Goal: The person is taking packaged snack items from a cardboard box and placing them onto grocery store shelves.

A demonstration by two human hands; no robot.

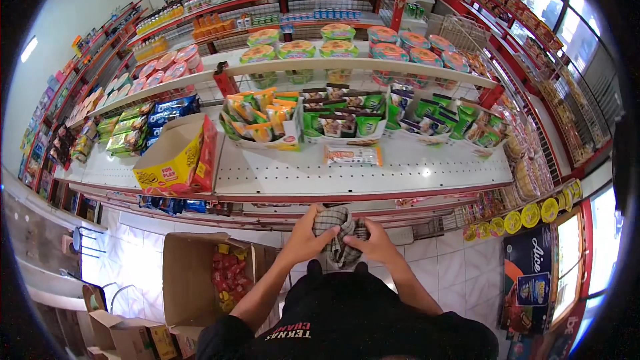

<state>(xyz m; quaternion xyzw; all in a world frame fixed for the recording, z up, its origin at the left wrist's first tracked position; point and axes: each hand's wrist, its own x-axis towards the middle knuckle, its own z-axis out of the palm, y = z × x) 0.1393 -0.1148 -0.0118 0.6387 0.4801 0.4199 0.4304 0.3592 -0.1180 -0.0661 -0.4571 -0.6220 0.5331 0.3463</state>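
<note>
A bunched-up grey checked cloth [339, 232] is held in front of my body, below the front edge of the white shelf [280, 177]. My left hand [309, 235] grips its left side, thumb across the front. On the other side my right hand [373, 240] is closed on the same cloth, thumb pressed to it. Beyond the hands, a single white-and-orange packet [353, 155] lies flat on the perforated shelf. Behind it stand white display boxes of small snack packs, one with orange and green packs [263, 120], another with green and brown ones [343, 120].
An open yellow-and-red carton [175, 160] stands at the shelf's left, before blue packets [167, 112]. On the floor at left sits a large cardboard box [190, 273] holding red packets. Lidded cups [297, 50] fill the shelf behind a white rail. A dark freezer [528, 280] stands at right.
</note>
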